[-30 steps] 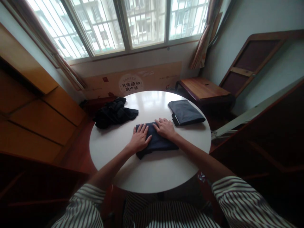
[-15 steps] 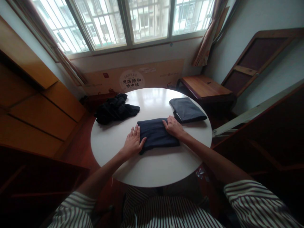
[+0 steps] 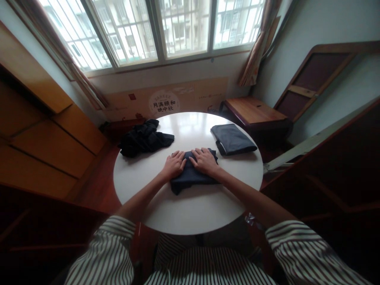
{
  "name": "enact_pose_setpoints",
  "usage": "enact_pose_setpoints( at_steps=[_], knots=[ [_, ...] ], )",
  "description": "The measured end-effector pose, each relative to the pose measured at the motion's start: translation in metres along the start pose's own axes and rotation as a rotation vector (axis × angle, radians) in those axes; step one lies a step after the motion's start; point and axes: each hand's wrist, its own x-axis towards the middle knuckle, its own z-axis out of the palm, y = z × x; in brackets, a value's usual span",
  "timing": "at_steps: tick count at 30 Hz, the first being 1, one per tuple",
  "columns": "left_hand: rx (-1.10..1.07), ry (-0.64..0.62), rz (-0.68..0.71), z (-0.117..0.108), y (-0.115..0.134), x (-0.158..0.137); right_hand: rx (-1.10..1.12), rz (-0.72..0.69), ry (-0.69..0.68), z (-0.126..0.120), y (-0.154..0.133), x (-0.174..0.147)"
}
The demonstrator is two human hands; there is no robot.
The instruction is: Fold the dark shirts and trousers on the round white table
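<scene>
- Fingers, L hand (image 3: 174, 166) & R hand (image 3: 205, 161): extended, palms down, clenching nothing.
- Round white smooth-topped desk (image 3: 190, 217): bears folded dark-navy cloth bundle (image 3: 192, 178) approx. ctr., under both hands.
- Bundle: prob. light, soft, floppy; best hold both short sides, w/ fingers beneath.

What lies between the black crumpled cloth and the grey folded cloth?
In the head view, only white tabletop lies straight between them; the navy cloth is nearer the camera.

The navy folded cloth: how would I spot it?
Find the round white table before the barred window. Near its middle lies the navy folded cloth. Unlike the crumpled black cloth and folded grey cloth, it lies under the left hand and right hand.
</scene>
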Motion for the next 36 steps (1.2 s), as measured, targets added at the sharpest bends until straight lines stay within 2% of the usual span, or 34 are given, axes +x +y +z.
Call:
enact_pose_setpoints(
  at_steps=[2,4,6,11,14,20,26,28,30,33,36],
  knots=[
    [-0.011,0.038,-0.048,0.008,-0.006,-0.012,0.0,0.099,0.011,0.004,0.008,-0.006],
    [-0.015,0.05,-0.021,0.008,-0.012,-0.024,0.012,0.166,0.001,0.004,0.016,-0.008],
    [-0.023,0.027,0.08,0.0,-0.016,-0.038,0.02,0.184,-0.011,0.002,0.02,-0.009],
    [-0.094,-0.123,0.446,-0.031,-0.03,-0.08,0.029,0.173,0.009,0.002,0.019,-0.008],
    [-0.072,-0.104,0.561,-0.038,-0.04,-0.096,0.025,0.185,0.017,0.002,0.019,-0.009],
    [-0.032,0.104,0.693,-0.029,-0.04,-0.086,0.011,0.159,0.0,0.0,0.019,-0.009],
    [-0.006,0.149,0.673,-0.023,-0.022,-0.077,-0.001,0.171,-0.055,-0.011,0.017,-0.008],
    [-0.008,0.185,0.669,-0.02,-0.018,-0.078,-0.007,0.103,-0.021,-0.021,0.011,-0.013],
    [-0.02,0.223,0.667,-0.017,-0.017,-0.081,0.049,-0.056,-0.009,-0.032,0.0,-0.022],
    [-0.04,0.253,0.697,-0.016,-0.021,-0.087,0.187,-0.294,-0.111,-0.04,-0.022,-0.039],
    [-0.053,0.255,0.75,-0.021,-0.028,-0.092,0.195,-0.338,-0.176,-0.035,-0.038,-0.052]
  ],
)
